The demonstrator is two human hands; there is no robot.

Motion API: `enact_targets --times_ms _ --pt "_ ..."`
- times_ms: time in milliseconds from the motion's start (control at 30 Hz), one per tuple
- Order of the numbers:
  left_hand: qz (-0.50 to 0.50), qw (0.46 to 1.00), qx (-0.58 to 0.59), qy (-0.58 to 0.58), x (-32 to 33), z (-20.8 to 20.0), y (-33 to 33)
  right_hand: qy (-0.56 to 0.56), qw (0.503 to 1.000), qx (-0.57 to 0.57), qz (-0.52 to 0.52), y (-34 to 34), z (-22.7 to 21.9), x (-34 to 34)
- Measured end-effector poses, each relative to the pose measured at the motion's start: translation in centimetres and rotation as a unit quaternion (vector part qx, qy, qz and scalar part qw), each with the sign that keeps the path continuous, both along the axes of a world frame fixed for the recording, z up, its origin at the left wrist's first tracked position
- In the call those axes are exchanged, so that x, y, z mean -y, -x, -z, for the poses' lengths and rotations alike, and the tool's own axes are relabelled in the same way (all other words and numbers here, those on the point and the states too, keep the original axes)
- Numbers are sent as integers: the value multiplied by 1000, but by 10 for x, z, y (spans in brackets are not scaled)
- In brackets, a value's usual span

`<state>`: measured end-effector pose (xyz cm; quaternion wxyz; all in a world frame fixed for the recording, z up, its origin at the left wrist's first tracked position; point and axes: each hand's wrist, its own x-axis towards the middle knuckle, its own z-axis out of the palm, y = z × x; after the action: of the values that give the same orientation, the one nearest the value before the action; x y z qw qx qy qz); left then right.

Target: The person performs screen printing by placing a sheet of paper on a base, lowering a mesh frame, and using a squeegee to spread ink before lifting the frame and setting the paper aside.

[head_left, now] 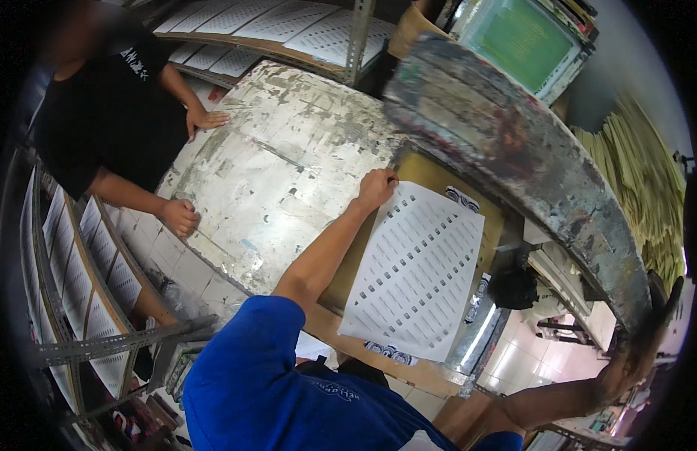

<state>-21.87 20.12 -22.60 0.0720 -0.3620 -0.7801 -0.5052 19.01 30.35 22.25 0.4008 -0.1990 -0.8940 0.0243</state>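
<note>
A white sheet (416, 270) printed with rows of small dark marks and lines lies slanted on a tan printing bed (350, 264). My left hand (377, 189) is closed at the sheet's upper left corner, pinching it. Above and to the right, a long stained frame (514, 143) stands raised off the bed, slightly blurred. Its near right end is in the grip of my right hand (640, 342), which is dark and partly shadowed. Small patterned tabs (462, 199) sit by the sheet's edges, with another tab (390, 353) along its lower edge.
To the left stretches a worn, paint-marked table (288, 165); a person in black rests one hand (205, 120) and a closed hand (180, 216) at its far edge. Racks hold printed sheets (281, 26). A dark round object (514, 288) is beside the bed. A green screen (521, 37) stands behind.
</note>
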Motion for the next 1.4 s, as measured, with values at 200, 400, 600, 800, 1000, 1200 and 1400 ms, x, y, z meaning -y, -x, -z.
enact_targets --times_ms 200,400,600,800,1000,1200,1400 --pt "-44 981 186 33 87 -10 4 5 1000 -2 3 -8 1 -7" --pt "-165 954 247 -44 189 -9 12 10 998 14 -58 -7 0 -10" --pt "-266 918 256 -147 281 3 21 42 995 30 -82 -23 11 -17" --pt "-354 877 255 -199 344 -2 20 2 998 39 -49 -44 26 -33" --pt "-327 845 306 -291 400 -16 2 -70 995 56 -34 -45 33 -28" --pt "-355 861 232 -280 445 -26 -79 -42 994 97 8 -73 55 -63" --pt "-361 864 242 -255 501 21 -257 80 992 52 -88 -48 59 13"
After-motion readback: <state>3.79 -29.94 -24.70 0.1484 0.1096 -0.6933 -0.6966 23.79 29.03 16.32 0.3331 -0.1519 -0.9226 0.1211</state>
